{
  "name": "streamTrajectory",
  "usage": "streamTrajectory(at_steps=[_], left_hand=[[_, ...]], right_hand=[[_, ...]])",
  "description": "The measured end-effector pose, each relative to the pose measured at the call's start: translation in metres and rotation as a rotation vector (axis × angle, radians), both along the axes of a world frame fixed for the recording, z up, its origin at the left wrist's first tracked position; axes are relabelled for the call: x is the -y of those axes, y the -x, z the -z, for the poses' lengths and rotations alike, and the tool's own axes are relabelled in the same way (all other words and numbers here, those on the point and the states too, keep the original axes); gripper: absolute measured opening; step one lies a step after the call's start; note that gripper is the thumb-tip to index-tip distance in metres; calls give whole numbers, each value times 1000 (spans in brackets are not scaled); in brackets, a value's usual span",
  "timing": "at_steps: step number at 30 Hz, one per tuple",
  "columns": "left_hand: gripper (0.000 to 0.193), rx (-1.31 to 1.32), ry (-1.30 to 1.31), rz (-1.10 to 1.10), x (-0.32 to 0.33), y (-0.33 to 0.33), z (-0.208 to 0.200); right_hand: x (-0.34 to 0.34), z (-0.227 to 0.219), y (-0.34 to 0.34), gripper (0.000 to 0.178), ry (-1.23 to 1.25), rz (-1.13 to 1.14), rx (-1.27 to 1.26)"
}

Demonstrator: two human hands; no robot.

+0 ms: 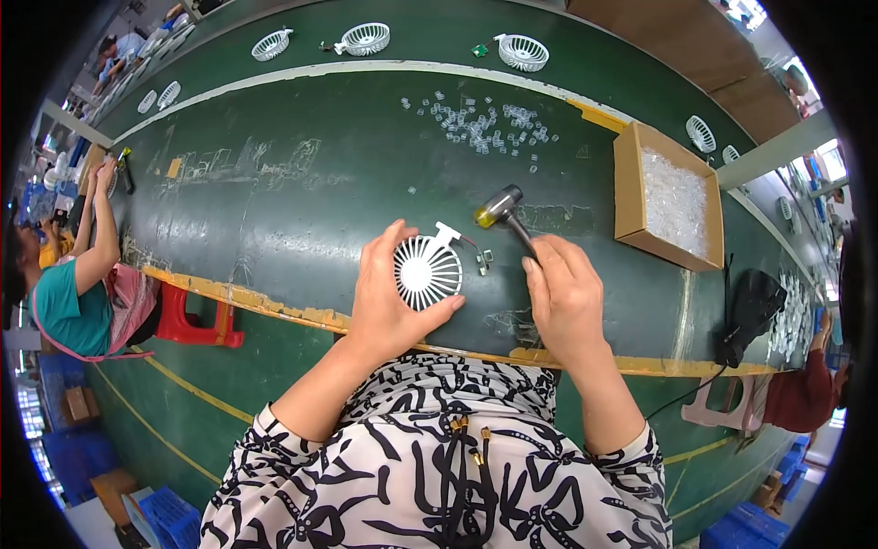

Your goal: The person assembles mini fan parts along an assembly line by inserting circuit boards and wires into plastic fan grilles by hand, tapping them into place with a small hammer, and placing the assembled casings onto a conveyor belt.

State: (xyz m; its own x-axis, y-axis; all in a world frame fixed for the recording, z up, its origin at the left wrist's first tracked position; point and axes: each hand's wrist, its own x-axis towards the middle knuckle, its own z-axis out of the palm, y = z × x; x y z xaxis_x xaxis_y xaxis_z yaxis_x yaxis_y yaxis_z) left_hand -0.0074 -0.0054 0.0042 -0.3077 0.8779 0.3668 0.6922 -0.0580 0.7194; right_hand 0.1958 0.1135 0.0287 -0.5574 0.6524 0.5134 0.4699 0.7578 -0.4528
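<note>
A long dark-green surface (pixel 302 210) with scuffed, scratched patches and a worn yellow front edge curves across the middle of the frame, above a green floor (pixel 302 393) with yellow lines. At the left edge, a person in a teal top (pixel 75 306) sits beside a red plastic stool (pixel 197 316). Along the top of the frame, past a pale rail (pixel 320 69), white ribbed round cages (pixel 366 38) lie spaced apart on a green strip (pixel 439 32). Small transparent plastic pieces (pixel 476 128) are scattered at upper centre, and more fill a brown cardboard box (pixel 629 206) at upper right. Near the centre lies a white plastic fan cage (pixel 417 274), its thin ribs radiating from a solid round hub, with a short stem at its upper right; the left hand (pixel 380 293) has its grip curled around the rim. A small circuit board (pixel 484 263) sits just beside it. Right of centre, the right hand (pixel 565 293) has its grip closed around the dark handle of a hammer (pixel 499 206) with a cylindrical black head and a translucent yellow face.
</note>
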Motion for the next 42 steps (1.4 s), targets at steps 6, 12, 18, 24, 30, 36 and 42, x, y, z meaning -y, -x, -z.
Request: streamTrajectory(at_steps=[6,12,18,24,30,36,42], left_hand=[[97,54,-61,188,-9,-11,-8],[25,-62,-86,-208,-53,36,6],[16,-139,15,-288,-80,47,14],[10,-58,-22,-244,-74,45,11],[23,1038,150,-31,-35,24,-21],[16,1385,248,118,-10,24,-25],[15,1424,267,188,3,25,-26]], right_hand=[[8,13,25,25,853,-157,-334],[5,24,26,22,1026,-151,-388],[5,30,27,22,919,-147,-379],[5,24,26,22,1002,-109,-402],[1,9,21,22,1230,-181,-420],[10,-6,25,23,1336,-318,-432],[15,-7,30,23,1367,-358,-454]])
